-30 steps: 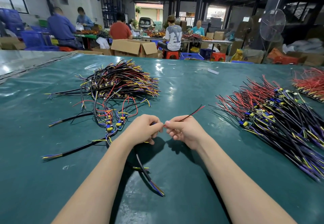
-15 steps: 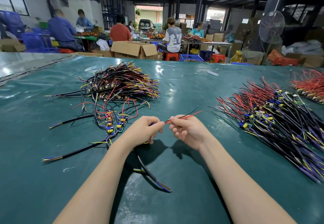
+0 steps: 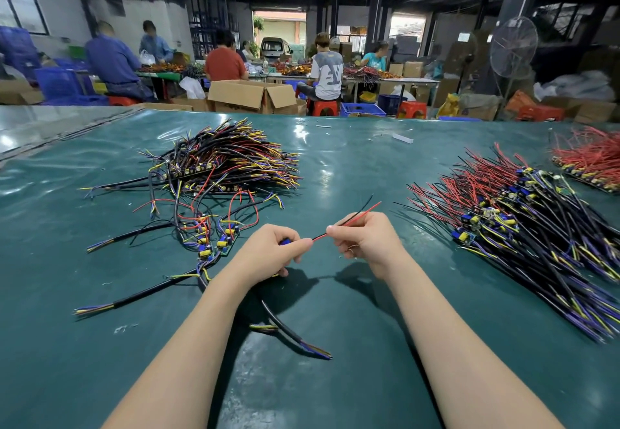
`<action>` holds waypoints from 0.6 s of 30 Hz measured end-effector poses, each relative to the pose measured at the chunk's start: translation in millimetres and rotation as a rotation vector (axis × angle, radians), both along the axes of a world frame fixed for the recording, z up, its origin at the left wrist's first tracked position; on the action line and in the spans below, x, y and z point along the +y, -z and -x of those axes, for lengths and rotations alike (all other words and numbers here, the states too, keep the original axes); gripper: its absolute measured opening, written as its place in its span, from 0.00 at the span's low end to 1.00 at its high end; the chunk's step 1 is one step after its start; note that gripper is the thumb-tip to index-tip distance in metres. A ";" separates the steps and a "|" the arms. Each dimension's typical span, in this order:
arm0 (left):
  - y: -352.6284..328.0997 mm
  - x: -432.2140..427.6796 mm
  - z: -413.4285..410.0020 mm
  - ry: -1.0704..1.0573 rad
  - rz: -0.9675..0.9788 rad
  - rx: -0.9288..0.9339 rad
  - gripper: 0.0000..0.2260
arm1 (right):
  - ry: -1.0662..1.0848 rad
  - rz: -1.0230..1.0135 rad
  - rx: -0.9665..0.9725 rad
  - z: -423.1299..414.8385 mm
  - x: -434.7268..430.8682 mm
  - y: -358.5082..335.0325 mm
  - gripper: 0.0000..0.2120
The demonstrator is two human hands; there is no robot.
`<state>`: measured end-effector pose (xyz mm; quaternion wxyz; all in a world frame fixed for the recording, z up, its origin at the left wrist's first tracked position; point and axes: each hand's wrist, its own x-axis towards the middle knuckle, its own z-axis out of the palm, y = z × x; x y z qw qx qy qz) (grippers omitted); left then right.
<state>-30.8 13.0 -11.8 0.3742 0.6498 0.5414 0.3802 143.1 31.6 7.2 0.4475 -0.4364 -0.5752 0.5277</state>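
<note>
**Wire work at the bench.** A worker's left hand point(image 3: 268, 252) and right hand point(image 3: 367, 240) meet just above the middle of a green desk point(image 3: 335, 388), holding a small driver board point(image 3: 285, 241). The left fingers point(image 3: 297, 244) are curled round the board, which is hidden except for a blue part. The right thumb and forefinger pinch its red and black wires point(image 3: 355, 216), whose free ends point far and right. A black cable point(image 3: 285, 326) trails from under the left hand toward the near edge.

The weak spot is probably where the thin wires meet the board. A hard tug from the right hand could tear them loose. A slack pinch could let the pair slip out. The trailing cable could also snag the loose boards point(image 3: 214, 244) lying just left of the left hand and drag them out of place.

A tangled pile point(image 3: 231, 163) lies far left and a combed-out pile point(image 3: 523, 234) lies at right, both well apart from the hands. Beyond the desk an open cardboard box point(image 3: 250, 95) stands with its flaps out, and its contents cannot be seen from this angle. A blue crate point(image 3: 362, 109) farther right likewise shows nothing of what it holds.
</note>
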 end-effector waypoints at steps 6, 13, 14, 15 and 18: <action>0.1 2.5 1.5 -0.175 -0.050 0.085 0.21 | -0.323 0.146 0.168 -9.5 -1.4 -1.9 0.11; -1.7 0.1 2.4 -0.215 -0.071 0.152 0.25 | -0.086 0.031 0.067 -5.9 -0.2 -1.3 0.10; -2.3 0.3 2.1 -0.213 -0.072 0.185 0.25 | -0.024 0.003 0.053 -5.7 0.3 -0.4 0.09; -2.8 0.1 1.7 -0.211 -0.072 0.209 0.25 | 0.032 -0.019 0.051 -5.4 0.9 0.6 0.09; -4.4 -1.0 1.8 -0.143 -0.044 0.238 0.22 | 0.159 -0.054 0.086 -4.3 3.0 2.9 0.10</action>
